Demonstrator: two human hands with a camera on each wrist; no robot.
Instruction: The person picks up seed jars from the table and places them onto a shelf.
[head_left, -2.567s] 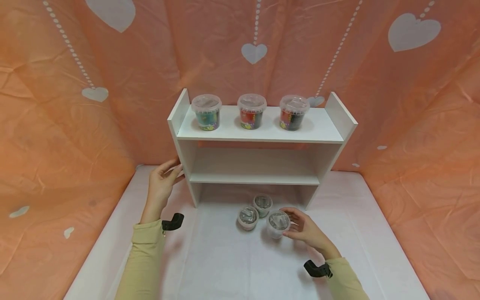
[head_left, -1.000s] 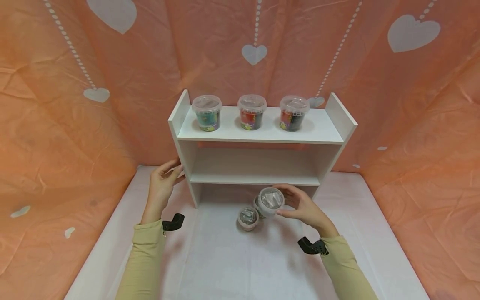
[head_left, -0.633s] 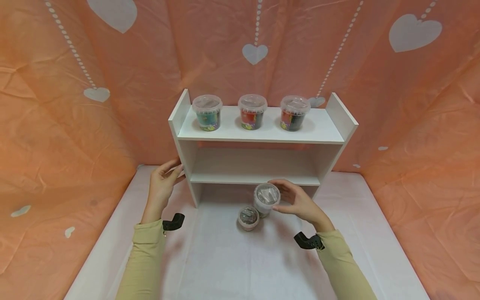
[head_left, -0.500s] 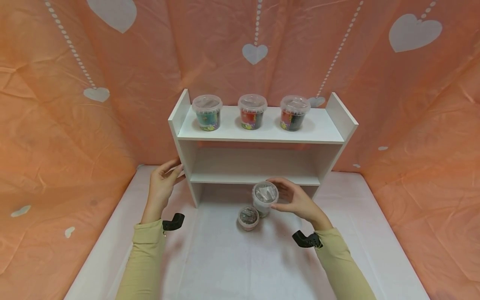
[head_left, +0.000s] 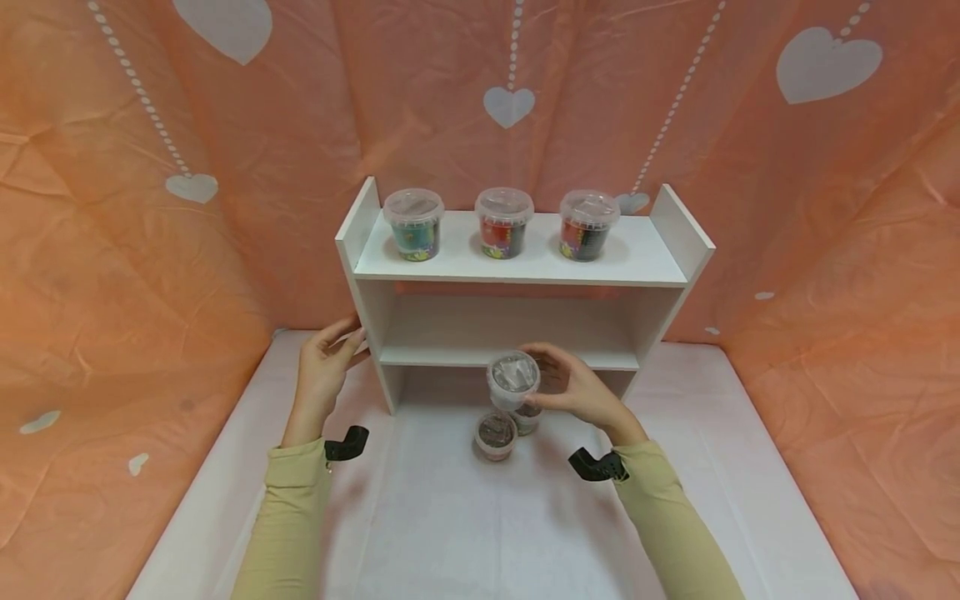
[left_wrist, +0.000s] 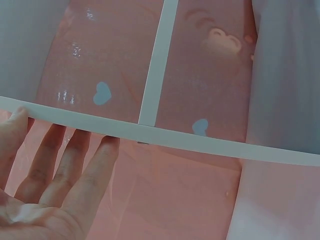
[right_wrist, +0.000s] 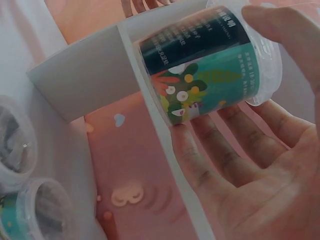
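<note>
My right hand (head_left: pixel 577 387) grips a lidded clear plastic tub (head_left: pixel 513 375), thumb on one side and fingers on the other. The right wrist view shows this tub (right_wrist: pixel 205 65) tilted, with a dark and teal printed label. In the head view it overlaps the front of the shelf unit, just below the middle board. Two similar tubs, a nearer one (head_left: pixel 495 433) and one partly hidden behind it (head_left: pixel 528 419), stand below on the table. My left hand (head_left: pixel 321 371) rests its fingertips against the left side panel of the white shelf unit (head_left: pixel 510 329), fingers fairly straight.
Along the top board stand three lidded tubs: a teal one (head_left: pixel 416 229), a red and black one (head_left: pixel 505 227) and another red and black one (head_left: pixel 587 229). White cloth (head_left: pixel 450 533) covers the table. An orange curtain with hearts (head_left: pixel 442 100) hangs behind.
My right hand has lifted its tub from beside the other two and carried it up and left over them, toward the shelf's middle board. The left hand stays in place.
</note>
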